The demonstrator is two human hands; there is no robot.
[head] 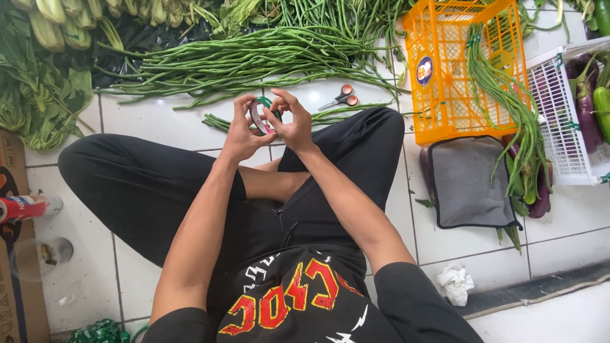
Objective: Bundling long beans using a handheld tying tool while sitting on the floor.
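A: What are the hands doing?
B: Left hand [240, 132] and right hand [293, 124] both pinch a roll of tape [262, 114] above the tiled floor [159, 121].
A: And the containers?
B: An orange crate [445, 76] holds long beans [502, 95]; the white basket [562, 121], at the floor's right edge, holds eggplants [584, 108]. Scissors [342, 98] lie nearby.

The person is sitting cross-legged on the white tiled floor [159, 121]. The left hand [243, 130] and right hand [293, 124] are together gripping a roll of green tape [262, 114]. Scissors [341, 98] are lying just beyond the hands, beside a heap of long beans [241, 60]. An orange plastic crate [445, 70] is standing toward the floor's right side with long beans draping over it, a grey cloth [467, 181] lying against it.
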